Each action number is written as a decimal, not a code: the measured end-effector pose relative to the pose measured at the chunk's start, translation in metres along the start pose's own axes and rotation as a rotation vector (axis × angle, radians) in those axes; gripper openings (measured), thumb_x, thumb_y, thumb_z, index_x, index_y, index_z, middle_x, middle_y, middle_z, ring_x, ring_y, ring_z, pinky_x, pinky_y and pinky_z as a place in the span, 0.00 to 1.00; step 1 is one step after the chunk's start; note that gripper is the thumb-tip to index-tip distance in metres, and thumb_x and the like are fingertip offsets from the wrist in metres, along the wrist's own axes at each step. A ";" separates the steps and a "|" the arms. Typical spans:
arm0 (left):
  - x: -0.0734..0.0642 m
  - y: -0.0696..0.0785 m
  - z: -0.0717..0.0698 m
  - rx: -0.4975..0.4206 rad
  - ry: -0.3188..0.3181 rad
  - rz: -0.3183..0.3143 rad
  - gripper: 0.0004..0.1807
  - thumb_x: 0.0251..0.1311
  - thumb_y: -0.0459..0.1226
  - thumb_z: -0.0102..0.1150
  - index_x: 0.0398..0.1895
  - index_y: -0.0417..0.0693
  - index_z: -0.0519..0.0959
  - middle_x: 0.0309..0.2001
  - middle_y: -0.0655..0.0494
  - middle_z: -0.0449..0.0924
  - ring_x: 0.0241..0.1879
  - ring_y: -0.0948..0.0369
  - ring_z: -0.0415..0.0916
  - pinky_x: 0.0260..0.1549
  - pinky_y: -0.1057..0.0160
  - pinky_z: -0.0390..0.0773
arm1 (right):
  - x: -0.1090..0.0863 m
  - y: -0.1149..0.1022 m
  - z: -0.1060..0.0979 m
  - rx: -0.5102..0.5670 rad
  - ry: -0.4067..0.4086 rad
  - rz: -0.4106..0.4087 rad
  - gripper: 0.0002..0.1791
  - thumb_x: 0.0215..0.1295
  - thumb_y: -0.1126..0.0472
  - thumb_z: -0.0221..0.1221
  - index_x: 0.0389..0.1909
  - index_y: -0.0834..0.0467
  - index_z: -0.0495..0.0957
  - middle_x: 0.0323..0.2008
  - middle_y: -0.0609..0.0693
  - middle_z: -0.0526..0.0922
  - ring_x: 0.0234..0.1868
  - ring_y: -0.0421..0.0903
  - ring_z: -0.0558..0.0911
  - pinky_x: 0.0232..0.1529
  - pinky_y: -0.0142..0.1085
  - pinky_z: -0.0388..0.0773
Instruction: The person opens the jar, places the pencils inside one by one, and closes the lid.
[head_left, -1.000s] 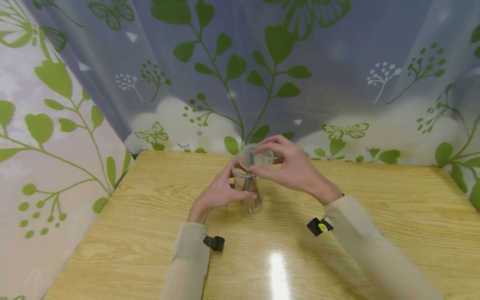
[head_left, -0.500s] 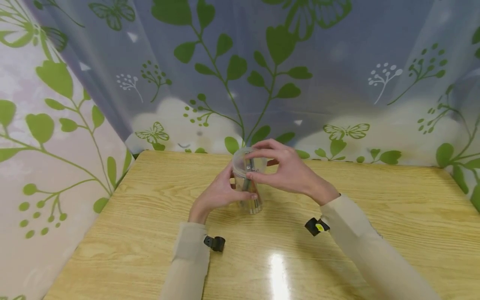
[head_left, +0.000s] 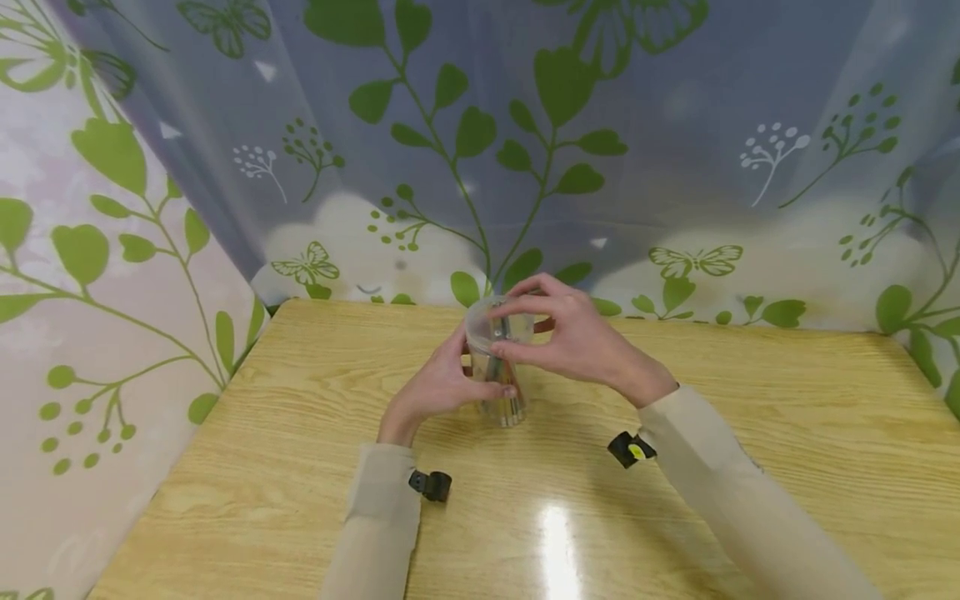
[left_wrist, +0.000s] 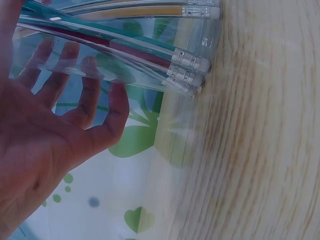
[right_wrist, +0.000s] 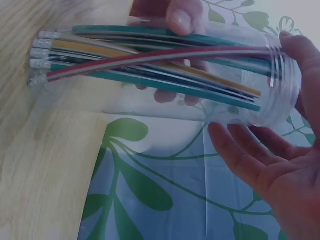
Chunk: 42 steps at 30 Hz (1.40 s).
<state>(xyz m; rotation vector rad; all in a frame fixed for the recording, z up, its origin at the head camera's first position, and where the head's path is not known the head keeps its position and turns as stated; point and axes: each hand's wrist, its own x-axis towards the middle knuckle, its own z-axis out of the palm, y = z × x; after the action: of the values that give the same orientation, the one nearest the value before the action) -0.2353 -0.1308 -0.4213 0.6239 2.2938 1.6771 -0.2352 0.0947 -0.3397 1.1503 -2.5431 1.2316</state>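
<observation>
A clear plastic jar (head_left: 491,410) stands upright on the table in the head view. Inside it are several pencils (right_wrist: 155,57) in teal, red, yellow and dark colours, eraser ends down at the bottom. My left hand (head_left: 435,382) grips the side of the jar, thumb across its front and fingers behind it. Over the mouth sits a clear lid (head_left: 480,321). My right hand (head_left: 588,337) holds this lid by its edge, thumb at the near side and fingers at the far side. In the right wrist view, the lid's ridged rim (right_wrist: 287,85) lies flush at the jar's end.
The wood-grain table (head_left: 300,500) stretches out around the jar. Close behind its far edge hangs a curtain (head_left: 660,183) printed with leaves and butterflies, and a similar pale one (head_left: 142,275) runs along the left side.
The right hand has brought the lid from a tilted position above the jar's mouth down onto it. The left hand and the jar have stayed almost still.
</observation>
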 end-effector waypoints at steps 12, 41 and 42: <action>-0.001 0.001 -0.001 0.036 0.005 -0.020 0.58 0.53 0.45 0.79 0.77 0.87 0.47 0.68 0.64 0.67 0.64 0.55 0.67 0.56 0.49 0.79 | -0.005 -0.004 0.019 -0.144 0.195 -0.082 0.15 0.56 0.55 0.77 0.38 0.56 0.83 0.51 0.59 0.72 0.46 0.52 0.79 0.39 0.42 0.85; 0.000 0.001 -0.001 0.009 0.003 -0.022 0.56 0.52 0.44 0.79 0.76 0.87 0.50 0.67 0.62 0.68 0.65 0.55 0.67 0.59 0.45 0.77 | -0.002 -0.014 0.011 -0.035 0.072 0.059 0.10 0.63 0.54 0.72 0.40 0.53 0.83 0.58 0.58 0.71 0.57 0.55 0.75 0.51 0.49 0.83; 0.000 0.001 -0.001 0.005 0.002 -0.024 0.57 0.52 0.44 0.79 0.76 0.87 0.50 0.67 0.61 0.68 0.65 0.54 0.67 0.59 0.45 0.78 | -0.002 -0.013 0.008 -0.006 0.044 0.084 0.09 0.64 0.55 0.70 0.41 0.52 0.83 0.61 0.56 0.70 0.60 0.55 0.75 0.52 0.50 0.83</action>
<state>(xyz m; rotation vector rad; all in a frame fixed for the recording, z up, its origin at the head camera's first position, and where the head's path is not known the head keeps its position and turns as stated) -0.2352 -0.1311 -0.4198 0.5935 2.2981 1.6626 -0.2236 0.0857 -0.3376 1.0133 -2.5846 1.2521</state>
